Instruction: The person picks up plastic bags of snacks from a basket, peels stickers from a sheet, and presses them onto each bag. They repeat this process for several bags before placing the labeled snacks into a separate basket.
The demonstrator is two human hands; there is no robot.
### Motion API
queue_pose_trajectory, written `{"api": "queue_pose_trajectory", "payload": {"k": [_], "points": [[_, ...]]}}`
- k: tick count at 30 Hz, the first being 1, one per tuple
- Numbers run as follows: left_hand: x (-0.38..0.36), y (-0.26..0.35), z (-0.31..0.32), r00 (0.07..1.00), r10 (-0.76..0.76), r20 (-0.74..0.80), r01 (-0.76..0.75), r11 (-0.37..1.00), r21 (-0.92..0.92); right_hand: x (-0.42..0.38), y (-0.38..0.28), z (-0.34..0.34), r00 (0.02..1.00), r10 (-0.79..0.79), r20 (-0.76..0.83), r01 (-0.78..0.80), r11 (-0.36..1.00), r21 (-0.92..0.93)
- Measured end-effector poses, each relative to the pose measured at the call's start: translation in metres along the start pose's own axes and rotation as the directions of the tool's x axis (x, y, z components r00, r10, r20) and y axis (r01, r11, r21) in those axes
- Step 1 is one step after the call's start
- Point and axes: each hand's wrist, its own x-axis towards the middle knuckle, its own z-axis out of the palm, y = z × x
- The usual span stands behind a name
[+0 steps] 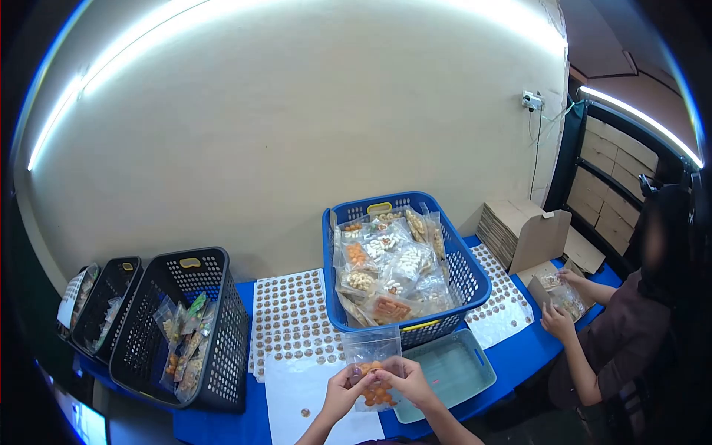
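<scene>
Between my hands is a clear plastic zip bag (372,343) holding orange round snack pieces in its lower part. My left hand (347,389) grips its left side and my right hand (409,382) its right side, with both thumbs meeting on the front. Whether a small sticker lies under the thumbs I cannot make out. Below and left of the bag lies a white backing sheet (285,393) with a single round sticker (305,412) near its lower part. Beyond it are sheets covered in rows of round stickers (289,305).
A blue basket (449,315) full of bagged snacks stands ahead, with a green tray (452,374) before it. Black baskets (222,348) hold more bags at left. At right, a co-worker (615,334) handles a cardboard box (545,297) beside stacked flat cartons (500,233).
</scene>
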Motion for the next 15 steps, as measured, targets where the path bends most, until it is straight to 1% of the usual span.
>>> {"api": "queue_pose_trajectory", "payload": {"k": [1, 4, 7, 8, 10, 11, 13, 15], "points": [[-0.003, 0.002, 0.005, 1.0, 0.005, -0.002, -0.005, 1.0, -0.007, 0.0, 0.002, -0.004, 1.0, 0.02, -0.007, -0.02, 1.0, -0.016], [-0.007, -0.001, 0.013, 1.0, -0.011, -0.001, 0.011, 0.999, -0.05, -0.005, -0.001, -0.01, 0.999, 0.032, 0.027, -0.033, 0.999, 0.039], [-0.011, -0.001, 0.018, 1.0, -0.011, -0.012, 0.01, 0.997, -0.072, -0.008, 0.0, -0.013, 0.998, 0.069, 0.004, -0.069, 0.997, 0.028], [-0.011, -0.004, 0.019, 0.999, -0.021, -0.025, 0.019, 0.996, -0.091, -0.01, 0.001, -0.013, 0.998, 0.057, 0.014, -0.058, 0.998, 0.028], [-0.012, -0.003, 0.021, 1.0, 0.019, -0.017, -0.018, 1.0, 0.02, -0.01, 0.002, -0.013, 0.999, 0.023, 0.033, -0.024, 0.999, 0.03], [-0.011, -0.004, 0.024, 0.998, 0.014, -0.054, -0.012, 0.999, 0.03, -0.011, 0.006, -0.015, 0.997, 0.056, 0.058, -0.059, 0.996, 0.061], [-0.012, -0.009, 0.029, 0.992, -0.004, -0.128, 0.01, 0.999, 0.048, -0.015, 0.0, -0.013, 0.997, 0.036, 0.071, -0.039, 0.999, 0.034], [-0.016, -0.01, 0.038, 0.981, 0.011, -0.191, -0.004, 0.999, 0.037, -0.02, 0.003, -0.014, 0.996, 0.038, 0.077, -0.037, 0.999, -0.004]]}}
